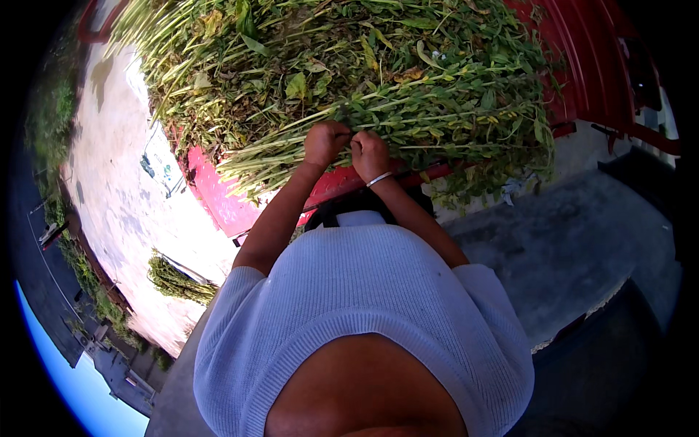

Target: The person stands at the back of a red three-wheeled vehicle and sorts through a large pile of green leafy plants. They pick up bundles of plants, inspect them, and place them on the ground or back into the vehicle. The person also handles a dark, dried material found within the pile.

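A heap of cut leafy stalks (pixel 291 87), green with yellowed and brown leaves, covers the red metal bed (pixel 218 193) before me. Along its near edge, pale stems point left and leafy tops right. Over these stalks my left hand (pixel 325 143) is closed, thumb and fingers pinched together. My right hand (pixel 371 156), with a pale band on the wrist, is closed just beside it, knuckles bent. The fingertips of both hands nearly meet over a small dark spot. What they pinch is too small to make out.
Red metal panels of the vehicle (pixel 582 58) rise at the right. A separate bundle of stalks (pixel 182 280) lies on the sunlit concrete (pixel 109 182) at left. A printed pale sack (pixel 162 164) lies by the bed. Shaded concrete (pixel 539 233) spreads at right.
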{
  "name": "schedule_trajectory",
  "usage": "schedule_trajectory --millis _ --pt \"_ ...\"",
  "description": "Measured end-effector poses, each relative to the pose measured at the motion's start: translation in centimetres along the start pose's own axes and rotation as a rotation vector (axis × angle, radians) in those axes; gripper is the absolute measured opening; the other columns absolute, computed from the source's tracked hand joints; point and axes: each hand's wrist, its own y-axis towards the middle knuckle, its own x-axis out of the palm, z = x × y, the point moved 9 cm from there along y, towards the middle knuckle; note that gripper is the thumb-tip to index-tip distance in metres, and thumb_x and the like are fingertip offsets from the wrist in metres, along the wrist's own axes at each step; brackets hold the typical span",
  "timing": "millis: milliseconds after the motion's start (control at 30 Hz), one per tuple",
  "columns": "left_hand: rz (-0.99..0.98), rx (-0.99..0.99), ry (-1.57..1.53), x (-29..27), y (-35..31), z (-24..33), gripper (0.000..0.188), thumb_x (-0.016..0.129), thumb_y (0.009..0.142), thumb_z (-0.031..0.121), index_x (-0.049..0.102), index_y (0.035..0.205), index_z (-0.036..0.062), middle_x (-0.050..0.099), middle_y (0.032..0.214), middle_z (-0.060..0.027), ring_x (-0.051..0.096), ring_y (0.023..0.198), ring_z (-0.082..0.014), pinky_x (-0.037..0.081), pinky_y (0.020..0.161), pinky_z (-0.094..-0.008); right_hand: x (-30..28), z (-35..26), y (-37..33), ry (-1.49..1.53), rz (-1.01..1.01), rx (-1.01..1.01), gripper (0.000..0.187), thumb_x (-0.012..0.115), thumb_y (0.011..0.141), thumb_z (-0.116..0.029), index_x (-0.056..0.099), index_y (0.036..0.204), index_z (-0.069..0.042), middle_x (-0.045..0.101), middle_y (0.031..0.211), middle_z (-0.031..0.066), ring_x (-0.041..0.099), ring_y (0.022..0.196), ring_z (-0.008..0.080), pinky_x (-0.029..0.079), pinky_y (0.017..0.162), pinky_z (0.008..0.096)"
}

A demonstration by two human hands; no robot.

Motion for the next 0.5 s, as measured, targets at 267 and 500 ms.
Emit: schedule_trajectory --millis 267,500 --pt "0.001 -0.033 -0.175 0.6 -0.4 -1.3 0.01 0.068 0.068 0.005 0.067 0.078 0.0039 0.061 0.071 -0.0081 0.06 0.064 -0.0229 0.047 0.058 -0.0301 1.3 3.2 -0.1 0.349 -0.046 0.325 0.017 0.067 0.068 -0.003 0.056 0.081 -0.004 0.057 0.071 0.0127 0.057 0.066 0.0318 0.045 0.057 0.0395" --pt "-0.15 0.047 -0.227 0.8 -0.2 -0.2 0.009 0.066 0.071 0.007 0.065 0.08 0.0039 0.059 0.074 -0.0106 0.059 0.07 -0.0281 0.046 0.061 -0.0337 -0.4 -0.3 0.5 -0.004 0.077 -0.043 0.012 0.063 0.072 -0.008 0.055 0.08 -0.004 0.057 0.073 0.015 0.058 0.067 0.033 0.045 0.056 0.0431"
